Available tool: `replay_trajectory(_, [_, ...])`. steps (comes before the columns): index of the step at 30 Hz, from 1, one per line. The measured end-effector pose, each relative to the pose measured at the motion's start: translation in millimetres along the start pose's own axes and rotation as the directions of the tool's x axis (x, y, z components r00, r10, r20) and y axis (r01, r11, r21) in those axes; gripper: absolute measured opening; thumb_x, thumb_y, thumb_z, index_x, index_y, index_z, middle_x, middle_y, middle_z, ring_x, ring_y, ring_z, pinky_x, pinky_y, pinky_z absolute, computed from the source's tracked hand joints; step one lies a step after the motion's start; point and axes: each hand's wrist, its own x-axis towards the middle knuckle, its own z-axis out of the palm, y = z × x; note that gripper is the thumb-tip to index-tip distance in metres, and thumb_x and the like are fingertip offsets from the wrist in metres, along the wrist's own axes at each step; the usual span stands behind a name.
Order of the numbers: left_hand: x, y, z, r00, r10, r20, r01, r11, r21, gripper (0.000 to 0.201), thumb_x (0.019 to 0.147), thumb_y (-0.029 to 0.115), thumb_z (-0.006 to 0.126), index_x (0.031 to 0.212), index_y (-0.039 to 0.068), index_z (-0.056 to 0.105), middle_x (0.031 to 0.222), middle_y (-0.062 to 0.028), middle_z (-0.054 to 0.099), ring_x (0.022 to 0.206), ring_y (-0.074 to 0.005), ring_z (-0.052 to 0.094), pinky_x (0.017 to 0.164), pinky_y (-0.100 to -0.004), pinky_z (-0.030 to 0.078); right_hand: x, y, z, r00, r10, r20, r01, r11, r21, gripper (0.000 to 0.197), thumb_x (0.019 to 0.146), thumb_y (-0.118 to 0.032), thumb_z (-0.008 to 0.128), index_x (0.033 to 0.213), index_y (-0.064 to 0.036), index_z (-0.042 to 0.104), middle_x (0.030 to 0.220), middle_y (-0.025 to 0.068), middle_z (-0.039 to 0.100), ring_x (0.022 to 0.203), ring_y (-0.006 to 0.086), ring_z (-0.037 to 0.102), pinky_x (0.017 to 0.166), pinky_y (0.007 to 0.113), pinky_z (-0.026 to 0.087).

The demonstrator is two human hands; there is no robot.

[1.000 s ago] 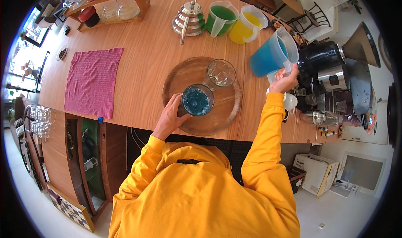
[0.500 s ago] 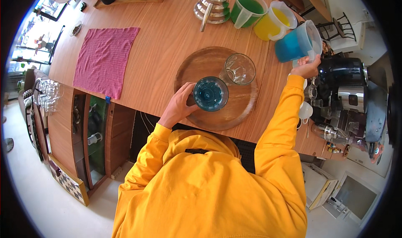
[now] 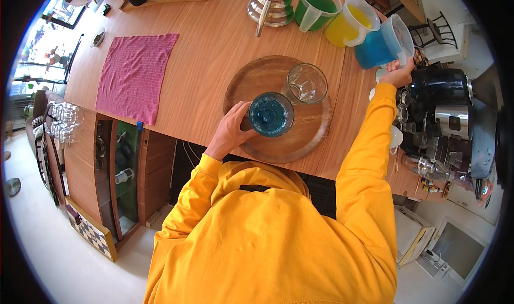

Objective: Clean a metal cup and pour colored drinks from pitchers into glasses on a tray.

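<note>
On a round wooden tray (image 3: 251, 76), my left hand (image 3: 231, 130) is wrapped round the side of a drinking glass (image 3: 271, 114) that has blue liquid in it. Right beside it stands a second glass (image 3: 307, 83), clear, with no coloured liquid in it. Off to the far right, my right hand (image 3: 399, 74) grips the handle of a translucent plastic measuring jug (image 3: 378, 46) with blue liquid inside. The jug stands at the end of a row, next to a jug of yellow liquid (image 3: 350, 25) and a jug of green liquid (image 3: 318, 8).
A silver gooseneck kettle (image 3: 270, 7) stands left of the jugs. A pink cloth (image 3: 137, 79) lies flat on the left of the wooden table (image 3: 198, 52). Coffee equipment (image 3: 452, 119) and small cups crowd the right side, close to my right forearm.
The view has shifted slightly. My right hand and the blue jug have moved a little up and right, closer to the yellow jug. My left hand stays on the glass.
</note>
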Motion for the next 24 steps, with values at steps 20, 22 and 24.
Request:
replay_trajectory(20, [8.0,4.4,5.6,0.993,0.110,-0.036,-0.108,0.993,0.053,0.063,0.072,0.023,0.086,0.124,0.002,0.056,0.119,-0.0151,0.061,0.114,-0.0343,0.057,0.099,-0.0411,0.048,5.8,-1.9,-30.5,0.999,0.009,0.048,0.001,0.978,-0.207,0.053,0.092,-0.050,0.063,0.101,0.0013,0.061,0.094,0.0100,0.063,0.082,0.0182,0.060,0.079,0.030,0.048])
replay_trajectory(22, [8.2,3.6,6.7,0.994,0.108,-0.032,-0.107,0.993,0.045,0.064,0.072,0.024,0.087,0.124,0.003,0.056,0.119,-0.0152,0.061,0.114,-0.0341,0.057,0.099,-0.0407,0.048,-4.3,-2.6,-34.8,0.997,-0.070,-0.024,0.058,0.941,-0.334,0.053,0.092,-0.046,0.066,0.112,0.0015,0.059,0.106,0.0113,0.062,0.093,0.0189,0.059,0.087,0.031,0.048])
replay_trajectory(24, [3.8,-0.2,5.0,0.992,0.107,-0.068,-0.102,0.993,0.062,0.065,0.073,0.026,0.087,0.125,0.003,0.056,0.120,-0.0151,0.061,0.115,-0.0342,0.057,0.100,-0.0403,0.047,-52.1,-13.9,-32.0,0.925,-0.376,0.052,0.377,0.898,-0.225,0.047,0.092,-0.031,0.069,0.126,-0.0017,0.052,0.118,0.0108,0.056,0.108,0.0200,0.054,0.097,0.034,0.044])
